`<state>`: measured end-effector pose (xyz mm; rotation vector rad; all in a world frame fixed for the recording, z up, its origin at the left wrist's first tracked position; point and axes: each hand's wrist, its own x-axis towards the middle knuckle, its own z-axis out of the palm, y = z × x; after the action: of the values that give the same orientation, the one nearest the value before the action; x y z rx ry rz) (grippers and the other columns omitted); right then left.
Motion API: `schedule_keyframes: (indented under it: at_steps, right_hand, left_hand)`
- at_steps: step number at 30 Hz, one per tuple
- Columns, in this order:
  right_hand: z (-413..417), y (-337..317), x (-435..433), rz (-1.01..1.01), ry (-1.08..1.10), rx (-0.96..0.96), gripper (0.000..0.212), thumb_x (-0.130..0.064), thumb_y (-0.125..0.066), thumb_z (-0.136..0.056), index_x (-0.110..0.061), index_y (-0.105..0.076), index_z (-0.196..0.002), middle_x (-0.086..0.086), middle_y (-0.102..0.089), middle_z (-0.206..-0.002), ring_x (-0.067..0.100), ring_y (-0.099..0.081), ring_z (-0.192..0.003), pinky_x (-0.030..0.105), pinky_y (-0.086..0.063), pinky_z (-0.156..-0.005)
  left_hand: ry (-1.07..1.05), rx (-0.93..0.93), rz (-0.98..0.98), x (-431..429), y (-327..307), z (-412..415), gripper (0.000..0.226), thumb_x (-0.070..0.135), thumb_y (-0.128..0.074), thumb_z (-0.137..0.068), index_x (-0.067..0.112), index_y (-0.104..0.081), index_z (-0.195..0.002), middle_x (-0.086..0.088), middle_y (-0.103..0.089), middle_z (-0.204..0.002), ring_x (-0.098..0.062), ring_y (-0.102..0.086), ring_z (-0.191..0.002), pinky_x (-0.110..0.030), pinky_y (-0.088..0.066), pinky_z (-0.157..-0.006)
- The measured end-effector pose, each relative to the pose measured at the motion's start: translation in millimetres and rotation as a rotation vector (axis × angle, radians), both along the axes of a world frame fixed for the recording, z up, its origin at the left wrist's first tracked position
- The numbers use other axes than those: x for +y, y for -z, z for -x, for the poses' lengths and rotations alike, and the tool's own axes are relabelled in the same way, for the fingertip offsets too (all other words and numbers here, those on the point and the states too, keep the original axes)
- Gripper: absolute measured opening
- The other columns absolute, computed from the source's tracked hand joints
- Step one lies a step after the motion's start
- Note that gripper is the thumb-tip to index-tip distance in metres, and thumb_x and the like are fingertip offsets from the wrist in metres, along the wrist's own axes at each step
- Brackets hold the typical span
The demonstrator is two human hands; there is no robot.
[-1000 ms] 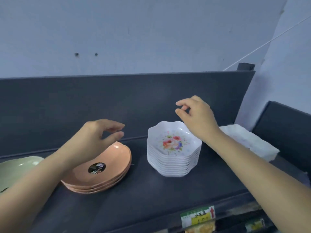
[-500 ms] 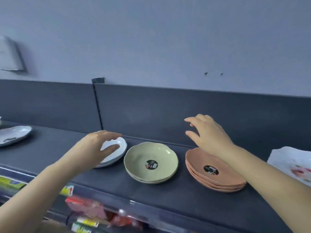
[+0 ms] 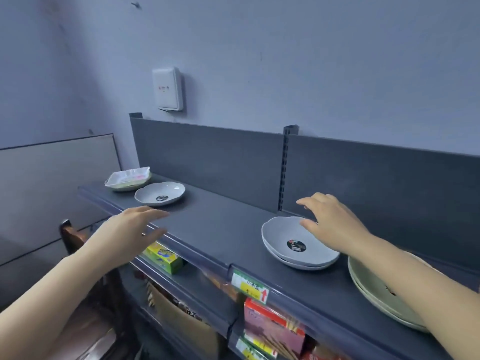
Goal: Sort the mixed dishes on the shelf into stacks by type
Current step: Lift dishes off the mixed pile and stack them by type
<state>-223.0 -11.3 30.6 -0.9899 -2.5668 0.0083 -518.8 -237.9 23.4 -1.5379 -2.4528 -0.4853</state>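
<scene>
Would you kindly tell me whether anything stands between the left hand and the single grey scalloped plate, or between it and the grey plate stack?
Nothing visible does. Only bare dark shelf lies between the left hand and the single grey scalloped plate, and between that plate and the grey plate stack under the right hand.

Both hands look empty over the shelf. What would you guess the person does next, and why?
Probably the left hand reaches on to the lone grey dish and grips its rim: it matches the grey stack by the right hand, and the open left hand points toward it.
</scene>
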Motion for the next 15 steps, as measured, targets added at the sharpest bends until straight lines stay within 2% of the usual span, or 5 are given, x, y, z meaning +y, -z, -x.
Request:
schedule_keyframes:
  at_steps: [3, 6, 9, 12, 15]
  right_hand:
    - [43.4, -0.5, 0.9, -0.003, -0.049, -0.019, 0.042, -0.032, -0.048, -0.094, -0.024, -0.043, -0.134, -0.004, -0.050, -0.123, 0.018, -0.039, -0.119, 0.033, -0.039, -0.093]
    - [83.5, 0.3, 5.5, 0.010, -0.097, -0.048, 0.041, -0.032, -0.048, -0.094, -0.024, -0.042, -0.134, -0.004, -0.050, -0.122, 0.018, -0.039, -0.120, 0.034, -0.039, -0.094]
    - [120.7, 1.5, 14.8, 0.009, -0.143, -0.083, 0.041, -0.032, -0.048, -0.094, -0.024, -0.042, -0.134, -0.004, -0.049, -0.124, 0.018, -0.039, -0.120, 0.034, -0.038, -0.095]
    - [160.0, 1.7, 29.8, 0.007, -0.187, -0.101, 0.041, -0.032, -0.048, -0.095, -0.024, -0.041, -0.134, -0.003, -0.049, -0.123, 0.019, -0.039, -0.120, 0.034, -0.038, -0.095]
    - [201.3, 1.9, 47.8, 0.009, -0.235, -0.120, 0.042, -0.031, -0.047, -0.095, -0.023, -0.040, -0.136, -0.002, -0.047, -0.125, 0.020, -0.038, -0.121, 0.033, -0.035, -0.095]
  left_hand:
    - [-0.042, 0.015, -0.024, -13.9, 5.4, 29.1, 0.035, 0.041, -0.060, -0.086, 0.034, -0.060, -0.120, 0.010, -0.063, -0.115, -0.016, -0.061, -0.095, -0.033, -0.047, -0.080]
    - [-0.087, 0.031, -0.030, -19.3, 12.4, 51.6, 0.033, 0.043, -0.060, -0.085, 0.035, -0.061, -0.118, 0.011, -0.063, -0.113, -0.015, -0.060, -0.100, -0.032, -0.046, -0.075]
    - [-0.107, 0.036, 0.000, -17.3, 18.9, 69.2, 0.034, 0.044, -0.057, -0.086, 0.039, -0.058, -0.120, 0.013, -0.061, -0.113, -0.009, -0.056, -0.087, -0.028, -0.039, -0.067]
    - [-0.139, 0.031, 0.024, -8.8, 22.8, 88.0, 0.033, 0.043, -0.056, -0.088, 0.039, -0.058, -0.121, 0.015, -0.060, -0.115, -0.004, -0.049, -0.079, -0.025, -0.038, -0.069]
    - [-0.184, 0.029, 0.033, 2.5, 23.9, 110.7, 0.035, 0.042, -0.056, -0.088, 0.036, -0.057, -0.122, 0.014, -0.060, -0.119, -0.010, -0.057, -0.094, -0.027, -0.041, -0.078]
